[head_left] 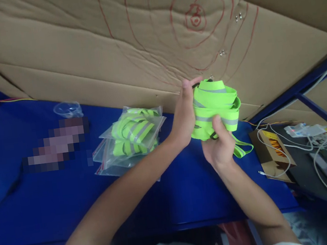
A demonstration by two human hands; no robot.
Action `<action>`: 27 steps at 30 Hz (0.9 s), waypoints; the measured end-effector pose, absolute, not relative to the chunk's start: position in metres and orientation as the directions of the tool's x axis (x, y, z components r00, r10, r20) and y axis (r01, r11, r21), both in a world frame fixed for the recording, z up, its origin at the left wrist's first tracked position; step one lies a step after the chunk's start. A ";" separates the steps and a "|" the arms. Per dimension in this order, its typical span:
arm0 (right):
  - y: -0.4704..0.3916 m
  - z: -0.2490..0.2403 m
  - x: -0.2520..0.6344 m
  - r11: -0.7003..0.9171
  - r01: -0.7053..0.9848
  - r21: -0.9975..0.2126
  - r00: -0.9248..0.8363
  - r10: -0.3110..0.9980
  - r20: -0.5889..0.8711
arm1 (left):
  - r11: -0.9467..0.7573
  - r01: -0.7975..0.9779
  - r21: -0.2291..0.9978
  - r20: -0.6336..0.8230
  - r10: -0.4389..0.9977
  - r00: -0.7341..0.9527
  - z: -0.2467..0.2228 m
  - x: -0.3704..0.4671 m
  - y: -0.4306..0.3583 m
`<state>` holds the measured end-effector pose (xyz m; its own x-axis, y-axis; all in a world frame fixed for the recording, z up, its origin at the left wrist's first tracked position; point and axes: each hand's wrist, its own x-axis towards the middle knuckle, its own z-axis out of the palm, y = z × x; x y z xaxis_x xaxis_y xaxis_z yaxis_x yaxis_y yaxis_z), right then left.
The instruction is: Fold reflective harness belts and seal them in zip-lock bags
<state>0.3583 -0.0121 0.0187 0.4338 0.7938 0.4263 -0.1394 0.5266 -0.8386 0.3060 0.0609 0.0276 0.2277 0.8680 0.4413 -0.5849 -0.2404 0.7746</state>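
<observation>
Above the blue worktop (57,207), both hands clasp a folded yellow strap (215,106): left hand (184,118) closed behind, right hand (219,147) pinching below. Better to keep the folds tight, right of the bagged straps (131,136).

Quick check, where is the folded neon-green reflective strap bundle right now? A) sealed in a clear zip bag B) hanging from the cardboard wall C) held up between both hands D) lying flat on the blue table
C: the folded neon-green reflective strap bundle sits between the left hand and right hand, above the blue table.
</observation>
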 end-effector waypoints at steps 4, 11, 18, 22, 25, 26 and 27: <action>-0.012 0.033 0.364 0.439 -0.209 -0.874 0.419 0.848 0.326 | -0.357 -0.588 0.726 0.507 0.855 0.108 0.032 0.303 0.056; -0.010 0.034 0.377 0.414 -0.280 -0.866 0.370 0.879 0.300 | -0.586 -0.369 0.722 0.647 0.760 0.059 0.046 0.299 0.042; -0.026 0.046 0.372 0.410 -0.249 -0.878 0.284 0.897 0.338 | -0.778 -0.245 0.579 0.811 0.580 0.074 0.048 0.282 0.041; -0.029 0.047 0.366 0.402 -0.241 -0.883 0.267 0.903 0.337 | -0.869 -0.057 0.492 0.862 0.477 0.170 0.050 0.269 0.038; -0.025 0.045 0.366 0.413 -0.223 -0.883 0.263 0.898 0.353 | -0.864 0.326 0.385 0.830 0.478 0.287 0.058 0.261 0.034; -0.024 0.045 0.367 0.428 -0.210 -0.879 0.276 0.889 0.366 | -0.839 0.424 0.342 0.806 0.494 0.328 0.060 0.255 0.032; -0.023 0.046 0.369 0.448 -0.194 -0.873 0.295 0.875 0.384 | -0.822 0.474 0.315 0.789 0.505 0.351 0.061 0.247 0.031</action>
<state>0.3687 -0.0232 0.0456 0.2949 0.8751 0.3838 -0.1938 0.4481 -0.8727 0.2466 0.0312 0.0612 0.3511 0.5046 0.7888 0.4742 -0.8222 0.3149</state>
